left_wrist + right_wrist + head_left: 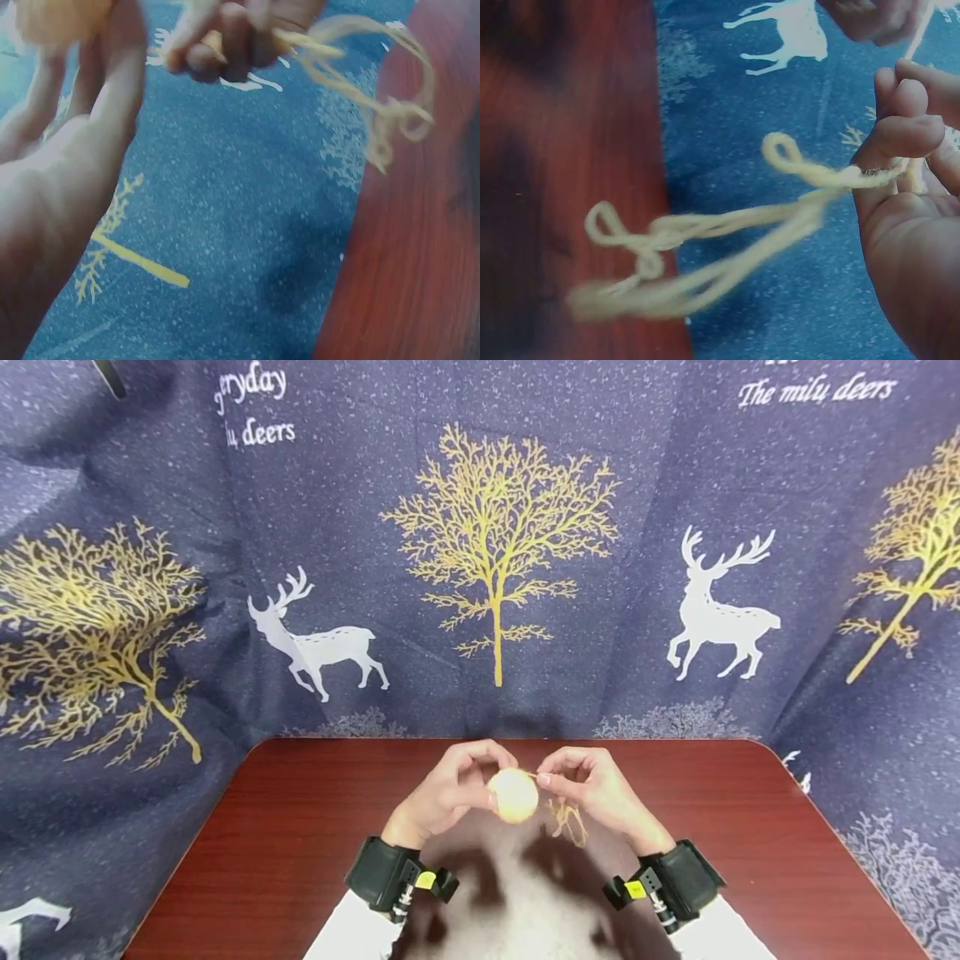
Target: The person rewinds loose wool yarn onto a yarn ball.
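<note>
A small round ball of pale yellow yarn [513, 795] is held up above the table by my left hand [450, 792], thumb at its near side and fingers at its top. Beside it, my right hand [598, 787] pinches a short strand that runs taut from the ball. Below the right fingers hangs a looped, tangled tail of yarn [567, 821]. In the right wrist view this tail [727, 225] shows several loops and is partly blurred. The left wrist view catches only the lower edge of the ball [64, 22].
Under the hands is a reddish-brown table [300, 827] with a pale area [513, 910] at its near middle. Behind it hangs a dark blue cloth [525, 710] printed with trees and deer. Each wrist wears a black strap with a small camera.
</note>
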{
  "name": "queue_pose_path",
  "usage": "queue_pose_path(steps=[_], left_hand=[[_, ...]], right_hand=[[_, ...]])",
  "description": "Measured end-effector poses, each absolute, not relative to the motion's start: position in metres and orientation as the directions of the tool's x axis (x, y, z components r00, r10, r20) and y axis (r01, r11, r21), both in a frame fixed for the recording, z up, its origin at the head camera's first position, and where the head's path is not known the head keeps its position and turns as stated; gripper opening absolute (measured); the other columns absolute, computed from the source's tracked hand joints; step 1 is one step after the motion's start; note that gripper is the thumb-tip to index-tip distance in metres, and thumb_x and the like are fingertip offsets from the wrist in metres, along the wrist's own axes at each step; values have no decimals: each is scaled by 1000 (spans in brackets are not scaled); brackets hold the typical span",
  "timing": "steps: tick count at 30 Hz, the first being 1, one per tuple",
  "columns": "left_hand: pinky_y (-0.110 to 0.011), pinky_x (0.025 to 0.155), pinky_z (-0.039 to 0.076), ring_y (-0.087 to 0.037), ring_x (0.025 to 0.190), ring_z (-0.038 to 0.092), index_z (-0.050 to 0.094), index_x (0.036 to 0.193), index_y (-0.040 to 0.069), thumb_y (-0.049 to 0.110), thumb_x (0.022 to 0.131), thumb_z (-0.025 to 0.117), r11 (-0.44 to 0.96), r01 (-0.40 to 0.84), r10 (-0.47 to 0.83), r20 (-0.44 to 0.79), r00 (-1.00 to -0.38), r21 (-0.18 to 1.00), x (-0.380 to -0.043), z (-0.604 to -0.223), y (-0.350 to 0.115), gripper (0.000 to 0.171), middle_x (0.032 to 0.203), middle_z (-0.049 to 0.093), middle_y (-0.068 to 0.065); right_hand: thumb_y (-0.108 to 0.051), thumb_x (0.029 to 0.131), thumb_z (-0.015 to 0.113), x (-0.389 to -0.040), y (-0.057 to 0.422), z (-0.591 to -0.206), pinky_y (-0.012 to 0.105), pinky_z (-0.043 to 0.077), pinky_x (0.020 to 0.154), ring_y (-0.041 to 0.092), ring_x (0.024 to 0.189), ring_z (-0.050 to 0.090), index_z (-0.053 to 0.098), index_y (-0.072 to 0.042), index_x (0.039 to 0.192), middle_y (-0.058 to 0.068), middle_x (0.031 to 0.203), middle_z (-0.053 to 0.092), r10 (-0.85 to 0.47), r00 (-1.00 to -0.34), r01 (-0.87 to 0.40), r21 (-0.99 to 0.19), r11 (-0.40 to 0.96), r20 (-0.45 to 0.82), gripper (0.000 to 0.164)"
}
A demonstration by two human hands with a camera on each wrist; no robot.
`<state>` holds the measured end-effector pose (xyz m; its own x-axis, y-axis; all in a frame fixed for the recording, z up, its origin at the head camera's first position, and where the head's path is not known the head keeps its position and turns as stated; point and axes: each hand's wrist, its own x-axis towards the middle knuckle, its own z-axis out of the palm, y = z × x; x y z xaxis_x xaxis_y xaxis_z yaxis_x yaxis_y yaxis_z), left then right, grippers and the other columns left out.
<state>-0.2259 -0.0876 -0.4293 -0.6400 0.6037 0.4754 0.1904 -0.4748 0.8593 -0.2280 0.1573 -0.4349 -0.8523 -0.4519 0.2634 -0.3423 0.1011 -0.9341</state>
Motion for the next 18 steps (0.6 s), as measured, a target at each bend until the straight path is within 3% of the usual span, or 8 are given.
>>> queue_pose_path(steps=[4,7,10,14,18], left_hand=[[-27,82,58,-15,97,63,64,108,8,-5,81,62,-600,138,430,464,-774,788,-225,-424,-81,30,108,65,-5],[-27,82,58,-16,96,63,62,106,7,-8,82,57,-647,136,272,393,-879,750,-225,-422,-73,29,106,62,-6],[-26,82,58,-16,92,64,60,103,5,-10,81,59,-622,188,99,315,-944,760,-225,-422,-65,26,103,61,-7],[-23,75,57,-16,85,64,62,100,-4,-10,76,70,-347,328,-106,311,-944,879,-226,-429,-58,26,95,63,-7],[-23,74,56,-16,84,61,64,100,-1,-3,71,79,131,456,-114,471,-875,880,-227,-442,-59,33,93,61,-8]], right_hand=[[-5,90,75,-224,154,-443,28,51,44,14,54,59,73,-2,95,2,76,69,-437,-861,-346,-930,125,261,7],[-7,90,76,-220,149,-447,29,50,43,10,53,57,73,-6,94,4,73,68,-429,-865,-350,-926,142,261,5],[-9,90,76,-215,144,-449,30,49,41,10,53,56,73,-8,94,8,69,65,-431,-864,-351,-926,143,261,5],[-9,89,76,-210,141,-450,25,48,43,11,53,58,74,-9,92,7,70,67,-429,-862,-365,-917,159,269,4],[-7,88,77,-208,142,-448,23,48,45,12,54,60,74,-10,91,6,74,69,-417,-863,-384,-907,174,286,4]])
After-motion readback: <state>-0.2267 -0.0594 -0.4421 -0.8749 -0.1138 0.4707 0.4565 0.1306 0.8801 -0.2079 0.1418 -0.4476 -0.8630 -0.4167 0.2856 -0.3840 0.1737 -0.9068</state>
